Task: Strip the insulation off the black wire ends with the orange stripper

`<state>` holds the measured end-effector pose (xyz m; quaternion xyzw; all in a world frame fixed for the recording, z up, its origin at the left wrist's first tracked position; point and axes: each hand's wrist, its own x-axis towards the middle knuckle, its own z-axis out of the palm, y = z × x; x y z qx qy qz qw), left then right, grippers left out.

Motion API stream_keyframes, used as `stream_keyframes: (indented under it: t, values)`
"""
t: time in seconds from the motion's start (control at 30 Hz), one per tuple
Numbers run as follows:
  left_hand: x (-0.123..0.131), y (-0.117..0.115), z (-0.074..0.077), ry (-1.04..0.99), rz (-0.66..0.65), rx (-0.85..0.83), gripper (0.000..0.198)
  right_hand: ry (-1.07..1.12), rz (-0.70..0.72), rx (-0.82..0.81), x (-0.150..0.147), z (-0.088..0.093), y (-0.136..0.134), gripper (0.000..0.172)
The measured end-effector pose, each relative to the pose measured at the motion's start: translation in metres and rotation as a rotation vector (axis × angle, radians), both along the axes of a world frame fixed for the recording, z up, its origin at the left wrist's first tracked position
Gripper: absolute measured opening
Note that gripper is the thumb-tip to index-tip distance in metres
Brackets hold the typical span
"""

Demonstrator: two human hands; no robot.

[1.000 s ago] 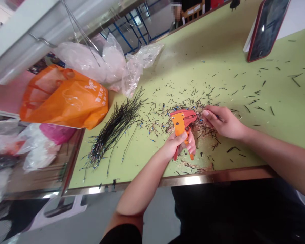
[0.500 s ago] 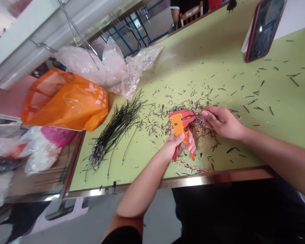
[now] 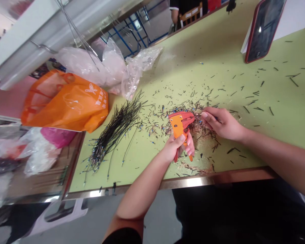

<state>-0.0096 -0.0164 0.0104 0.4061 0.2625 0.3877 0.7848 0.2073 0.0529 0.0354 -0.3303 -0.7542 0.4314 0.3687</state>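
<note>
My left hand (image 3: 176, 146) is wrapped round the handles of an orange and red wire stripper (image 3: 177, 124), whose jaws point right. Just right of those jaws, my right hand (image 3: 225, 124) is closed in a pinch, with a small gap between fingertips and tool. A thin black wire shows as a dark strand at its fingers; most of it is hidden. Under and around the tool lie blue-tipped bits, copper strands and short black offcuts (image 3: 205, 128). To the left rests a long bundle of black wires (image 3: 114, 132), several with blue ends.
A phone (image 3: 265, 30) leans on a white box at the back right. An orange bag (image 3: 68, 100) and clear plastic bags (image 3: 112, 64) stand at the left and back. The green table's metal front edge (image 3: 193, 182) runs before me. Beyond the table is another person's arm (image 3: 175, 15).
The wire stripper has shifted very slightly down and left, widening the gap to my right hand. The dark strand seen between them before no longer shows clearly. My right hand has barely moved.
</note>
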Motion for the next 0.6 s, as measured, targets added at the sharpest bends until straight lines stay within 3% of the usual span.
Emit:
stream_keyframes:
  t: [0.33,0.6]
  values:
    - [0.007,-0.003,0.001,0.002,0.058,-0.057,0.063,0.009,-0.012,-0.013,0.0,-0.002,0.002,0.061]
    - [0.012,-0.005,0.003,-0.151,0.045,-0.145,0.065,0.082,-0.012,-0.063,-0.003,-0.005,0.001,0.06]
